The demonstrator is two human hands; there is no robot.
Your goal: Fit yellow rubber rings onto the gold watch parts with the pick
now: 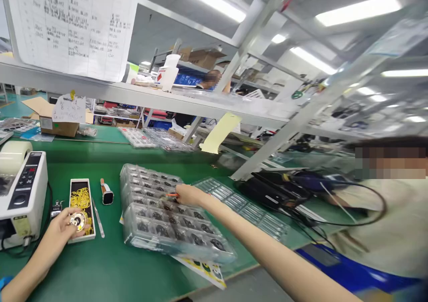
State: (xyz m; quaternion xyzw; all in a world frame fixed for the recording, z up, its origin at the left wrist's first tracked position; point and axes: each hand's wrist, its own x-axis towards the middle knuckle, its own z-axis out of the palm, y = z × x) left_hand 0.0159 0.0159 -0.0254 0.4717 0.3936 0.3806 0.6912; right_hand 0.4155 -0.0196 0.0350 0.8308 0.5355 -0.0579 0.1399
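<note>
My left hand (pixel 67 226) is closed on a small round disc with a gold rim (pixel 77 221), held between thumb and fingers over the lower part of a white box (pixel 92 204). Loose yellow rings (pixel 80 198) fill that box. My right hand (pixel 189 195) reaches over a stack of clear compartment trays (pixel 160 246) and pinches a slim orange tool (pixel 171 195), whose exact kind I cannot make out. Small dark round parts sit in the tray compartments. A wristwatch (pixel 107 197) and silver tweezers (pixel 98 219) lie between the box and the trays.
A white tape dispenser (pixel 25 204) stands at the left. Behind the trays lies a clear slotted tray (pixel 247 208), with a black bag (pixel 267 190) and cables beyond. A shelf beam (pixel 160 98) crosses above the green bench. A co-worker (pixel 384 222) sits at the right.
</note>
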